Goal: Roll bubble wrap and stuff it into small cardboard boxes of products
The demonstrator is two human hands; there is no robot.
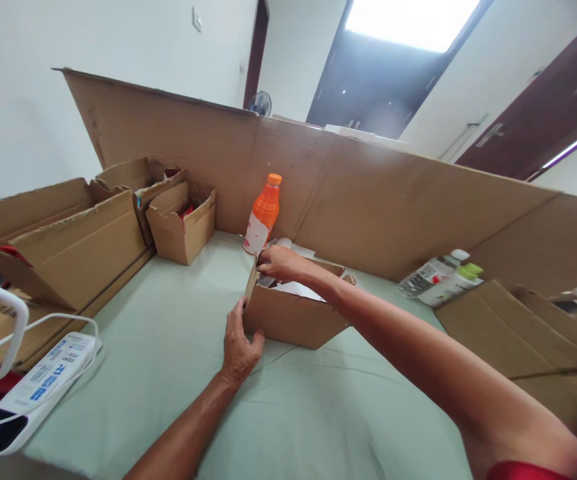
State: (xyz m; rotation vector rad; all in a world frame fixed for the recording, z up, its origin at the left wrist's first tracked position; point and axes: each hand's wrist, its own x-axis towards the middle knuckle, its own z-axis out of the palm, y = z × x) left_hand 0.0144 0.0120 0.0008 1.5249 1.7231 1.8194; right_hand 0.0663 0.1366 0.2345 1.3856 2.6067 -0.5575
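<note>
A small open cardboard box (288,317) sits on the green-covered table in front of me. My left hand (241,343) holds its near left corner, thumb on the front wall and fingers along the left end. Over the far left corner, my right hand (279,262) has its fingers curled together at the rim; what they pinch is hidden. Inside the box lie a white paper-like piece (298,289) and something clear and shiny, partly covered by my hand. Just behind stands an orange bottle (264,213) with a white label.
Several open cardboard boxes (88,247) line the left side. A tall cardboard panel (358,193) closes off the back. Two bottles (436,277) lean at the right beside a larger carton (498,327). A white power strip (43,387) with a cable lies front left.
</note>
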